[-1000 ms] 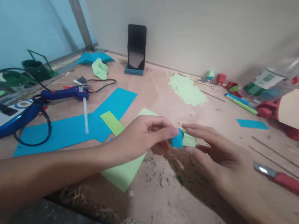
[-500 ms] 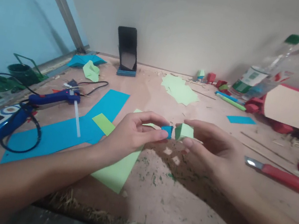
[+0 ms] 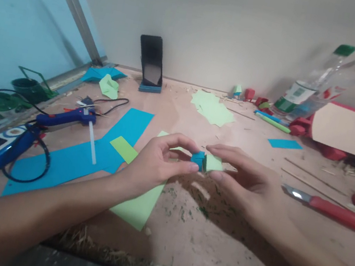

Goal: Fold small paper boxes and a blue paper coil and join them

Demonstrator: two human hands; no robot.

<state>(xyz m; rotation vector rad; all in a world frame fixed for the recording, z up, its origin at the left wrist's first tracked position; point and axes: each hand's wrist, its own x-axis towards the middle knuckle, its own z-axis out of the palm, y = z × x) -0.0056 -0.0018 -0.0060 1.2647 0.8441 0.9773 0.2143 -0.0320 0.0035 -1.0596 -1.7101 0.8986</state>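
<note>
The person's left hand (image 3: pixel 161 157) is pinching a small blue folded paper piece (image 3: pixel 197 160) between thumb and fingertips, the piece sitting just at the tips. The right hand (image 3: pixel 251 177) is gripping a pale green paper box (image 3: pixel 213 163) between its thumb and fingers, the box lying at its fingertips, on the side facing the left hand. Both pieces are facing each other in the space between the two hands, above the table; whether they are touching is too small to tell.

Beneath the left hand and wrist, a light green paper sheet (image 3: pixel 138 206) is lying on the table. To the left of that hand, a yellow-green paper strip (image 3: pixel 124 149) is resting across blue paper (image 3: pixel 63 166), and farther left a blue glue gun (image 3: pixel 64 118) is lying. Just right of the right hand, a red-handled utility knife (image 3: pixel 341 215) is lying near thin wooden sticks (image 3: pixel 316 190).
</note>
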